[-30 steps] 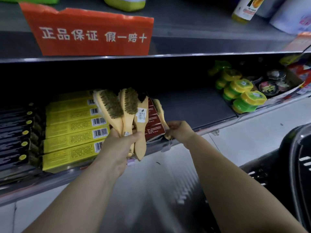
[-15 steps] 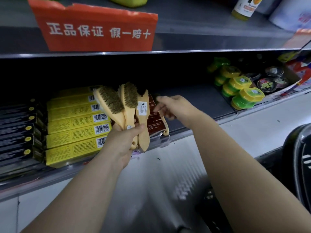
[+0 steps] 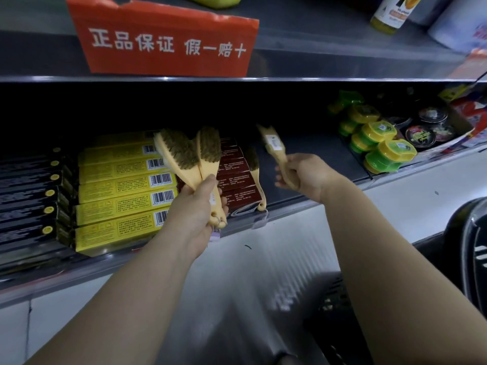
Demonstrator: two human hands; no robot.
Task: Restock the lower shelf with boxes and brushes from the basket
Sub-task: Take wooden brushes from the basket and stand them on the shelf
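Right hand [image 3: 303, 175] pinches one brush [image 3: 272, 146] by its handle, above the shelf [image 3: 316, 164] front edge, just right of the brown boxes [image 3: 234, 175]. Left hand [image 3: 197, 206] grips two brushes [image 3: 189, 156] by the handles. Light, rigid wood, I'd say: hold handles, spare bristles.

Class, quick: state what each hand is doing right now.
Left hand: closed, gripping two brushes by their handles.
Right hand: closed, gripping one brush by its handle.
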